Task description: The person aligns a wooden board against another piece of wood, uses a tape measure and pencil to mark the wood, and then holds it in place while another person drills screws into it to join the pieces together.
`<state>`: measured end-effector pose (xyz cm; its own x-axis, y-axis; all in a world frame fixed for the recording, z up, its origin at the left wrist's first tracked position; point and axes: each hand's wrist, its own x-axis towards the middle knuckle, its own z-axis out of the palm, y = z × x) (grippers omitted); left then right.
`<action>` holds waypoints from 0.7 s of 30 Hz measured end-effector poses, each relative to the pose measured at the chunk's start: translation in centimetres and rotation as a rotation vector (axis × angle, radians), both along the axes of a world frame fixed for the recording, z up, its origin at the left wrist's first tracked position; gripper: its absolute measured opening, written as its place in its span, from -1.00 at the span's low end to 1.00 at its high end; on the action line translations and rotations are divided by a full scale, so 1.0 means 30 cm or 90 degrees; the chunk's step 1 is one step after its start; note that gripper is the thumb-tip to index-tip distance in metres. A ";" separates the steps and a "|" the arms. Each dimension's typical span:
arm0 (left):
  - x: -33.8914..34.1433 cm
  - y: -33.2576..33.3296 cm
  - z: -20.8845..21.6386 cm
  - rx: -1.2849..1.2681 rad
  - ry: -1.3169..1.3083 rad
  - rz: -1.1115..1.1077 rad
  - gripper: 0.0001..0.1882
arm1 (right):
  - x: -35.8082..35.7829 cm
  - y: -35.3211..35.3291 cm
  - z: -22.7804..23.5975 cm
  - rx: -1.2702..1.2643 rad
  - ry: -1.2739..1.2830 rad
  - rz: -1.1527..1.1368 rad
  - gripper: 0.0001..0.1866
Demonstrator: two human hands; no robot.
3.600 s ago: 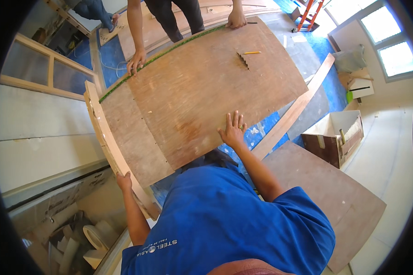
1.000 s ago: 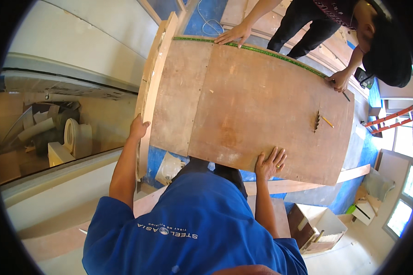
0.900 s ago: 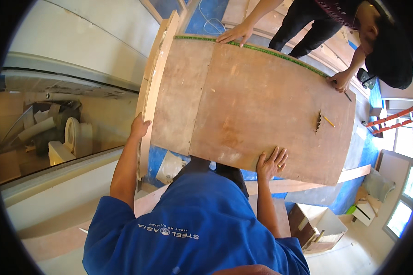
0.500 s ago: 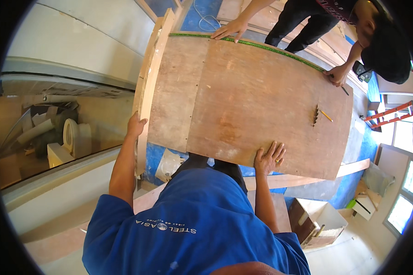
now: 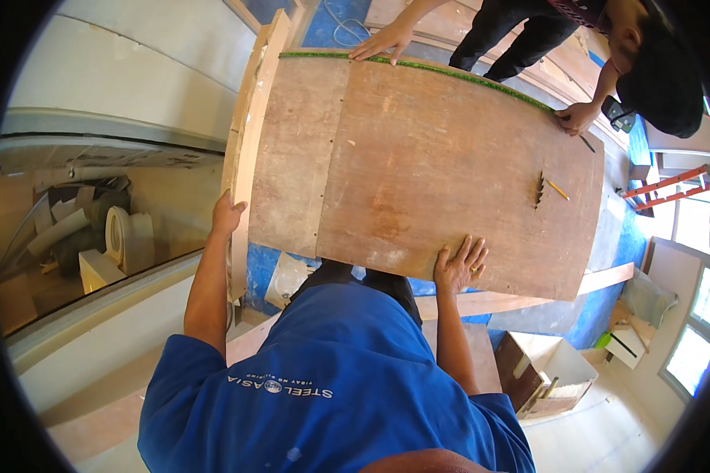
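A broad plywood sheet (image 5: 434, 165) lies in front of me like a tabletop. Along its left end stands a long wooden board (image 5: 254, 118), and my left hand (image 5: 228, 216) is closed around the near part of that board. My right hand (image 5: 461, 266) rests flat on the near edge of the plywood, fingers spread, a ring on one finger. Across the sheet, a co-worker presses a green measuring tape (image 5: 465, 76) along the far edge with both hands. A yellow pencil (image 5: 558, 190) lies on the plywood beside a dark, jagged, narrow thing (image 5: 539, 189).
To the left, behind a low wall, are a toilet bowl (image 5: 118, 232) and piled scraps. An open wooden box (image 5: 546, 374) stands at the near right. An orange ladder (image 5: 670, 188) is at the far right. Blue sheeting (image 5: 631, 236) covers parts of the floor.
The whole view has shifted slightly, so the plywood sits a little higher and further left. Both my hands keep their places, and the co-worker still holds the tape along the far edge.
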<state>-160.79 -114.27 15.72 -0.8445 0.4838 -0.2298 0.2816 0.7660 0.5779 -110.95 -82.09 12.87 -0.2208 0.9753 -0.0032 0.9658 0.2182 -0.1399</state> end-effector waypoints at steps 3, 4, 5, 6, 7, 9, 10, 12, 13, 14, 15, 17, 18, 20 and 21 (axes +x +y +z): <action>-0.032 -0.030 -0.044 0.064 -0.029 -0.021 -0.50 | 0.008 0.012 0.010 -0.006 0.025 0.017 -0.23; -0.033 -0.061 -0.062 0.021 -0.030 -0.022 -0.51 | 0.013 0.026 0.010 -0.004 0.015 0.021 -0.22; -0.037 -0.086 -0.075 0.031 -0.062 -0.034 -0.51 | 0.007 0.029 0.006 -0.002 0.009 0.022 -0.21; -0.017 -0.075 -0.070 0.050 -0.073 -0.032 -0.51 | 0.014 0.030 0.004 -0.008 0.014 0.009 -0.22; -0.018 -0.053 -0.058 0.038 -0.063 -0.036 -0.52 | 0.017 0.037 0.007 -0.015 0.027 0.002 -0.23; -0.011 -0.017 -0.042 0.034 -0.071 0.001 -0.54 | 0.015 0.040 0.015 -0.015 0.039 -0.018 -0.24; -0.023 -0.012 -0.030 0.034 -0.087 -0.019 -0.56 | 0.010 0.034 0.014 -0.024 0.053 -0.018 -0.24; -0.039 0.010 -0.024 0.034 -0.122 -0.054 -0.59 | 0.026 0.038 0.023 -0.031 0.053 -0.026 -0.26; -0.051 0.004 -0.024 0.025 -0.118 -0.056 -0.60 | 0.025 0.036 0.026 -0.036 0.057 -0.026 -0.26; -0.064 -0.010 -0.034 0.016 -0.115 -0.054 -0.61 | 0.022 0.036 0.026 -0.035 0.063 -0.024 -0.26; -0.075 -0.025 -0.043 0.007 -0.113 -0.052 -0.62 | 0.019 0.038 0.025 -0.033 0.070 -0.022 -0.27; -0.071 -0.025 -0.047 0.033 -0.115 -0.049 -0.63 | 0.020 0.039 0.021 -0.033 0.069 -0.025 -0.27; -0.071 -0.021 -0.049 0.046 -0.117 -0.048 -0.63 | 0.019 0.038 0.019 -0.035 0.065 -0.028 -0.27; -0.069 -0.023 -0.047 0.026 -0.118 -0.027 -0.64 | 0.021 0.036 0.014 -0.036 0.062 -0.028 -0.27; -0.070 -0.022 -0.045 0.016 -0.118 -0.017 -0.65 | 0.024 0.033 0.010 -0.035 0.063 -0.028 -0.27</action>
<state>-162.88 -114.93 14.37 -0.7759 0.5126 -0.3678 0.1882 0.7444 0.6406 -110.23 -81.08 13.17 -0.1800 0.9830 -0.0372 0.9551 0.1656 -0.2457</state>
